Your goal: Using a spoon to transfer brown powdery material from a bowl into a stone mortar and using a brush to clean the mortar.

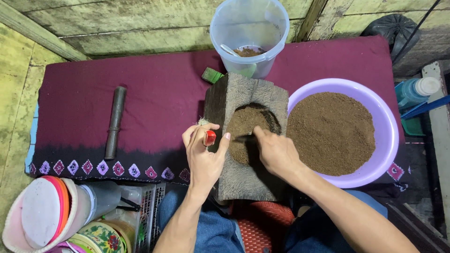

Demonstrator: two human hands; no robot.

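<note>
My left hand [204,152] stands upright beside the wooden mortar [246,136], fingers curled around a small red-tipped tool [210,137]. My right hand [276,152] reaches palm-down into its hollow, fingertips pinched on a thin dark stick [244,137] in the brown powder [243,131].

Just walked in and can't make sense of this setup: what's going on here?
A seated person works brown powder in the hollow of a wooden block. The right hand presses a thin dark tool into the powder, while the left hand pinches a small red object at the block's edge. A lilac basin of the same powder sits to the right, a clear plastic tub behind, and a dark rod lies on the maroon cloth.
</note>
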